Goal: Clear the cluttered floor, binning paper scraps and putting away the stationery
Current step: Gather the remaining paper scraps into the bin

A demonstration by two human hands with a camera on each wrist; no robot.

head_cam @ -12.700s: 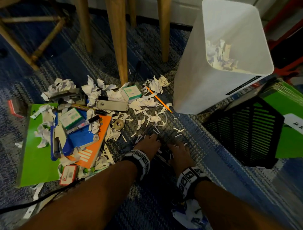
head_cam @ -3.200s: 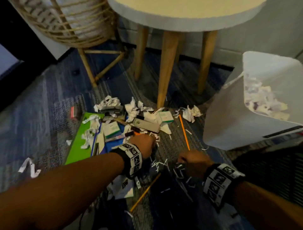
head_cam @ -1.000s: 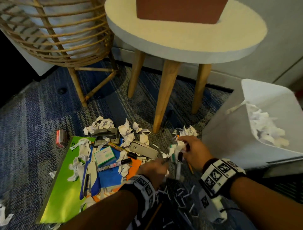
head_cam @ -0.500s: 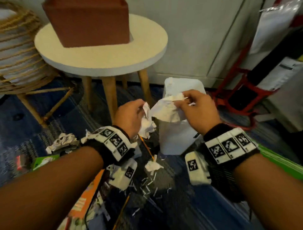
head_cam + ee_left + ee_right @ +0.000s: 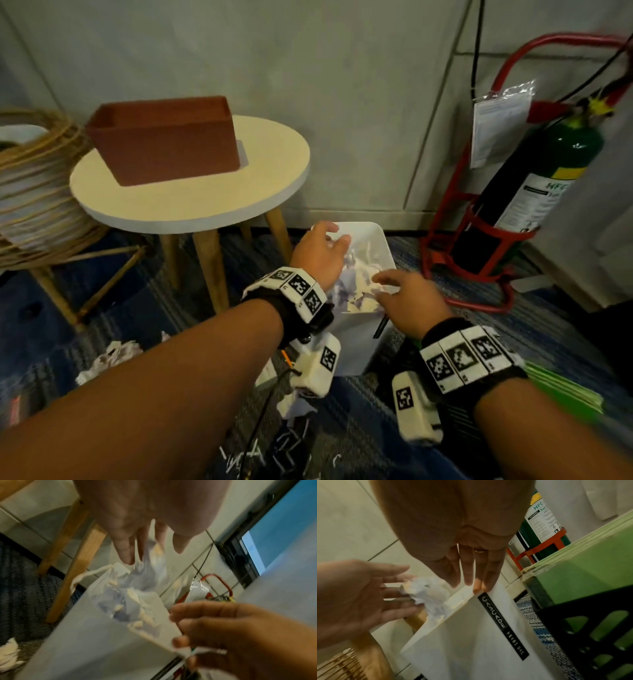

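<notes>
Both hands hover palm down over the white bin (image 5: 381,240), fingers spread and holding nothing. My left hand (image 5: 325,246) is above the bin's far left side, my right hand (image 5: 394,282) above its near right rim. Crumpled white paper (image 5: 426,595) hangs blurred just under the left hand's fingers (image 5: 126,553) and over the bin's mouth. Several paper scraps (image 5: 356,294) fill the bin. In the right wrist view my right hand's fingertips (image 5: 481,586) are at the bin's rim, beside its black label (image 5: 493,612).
A round table (image 5: 191,198) with a brown box (image 5: 164,137) stands to the left, a wicker seat (image 5: 30,192) beyond it. A fire extinguisher (image 5: 541,178) in a red stand is at right. Green folders (image 5: 583,566) fill a black crate (image 5: 573,622). Crumpled paper (image 5: 113,353) and shreds (image 5: 274,452) lie on the carpet.
Half a second ago both hands gripped crumpled paper in front of the bin. Now they are over its mouth with fingers spread, and the paper is dropping in.
</notes>
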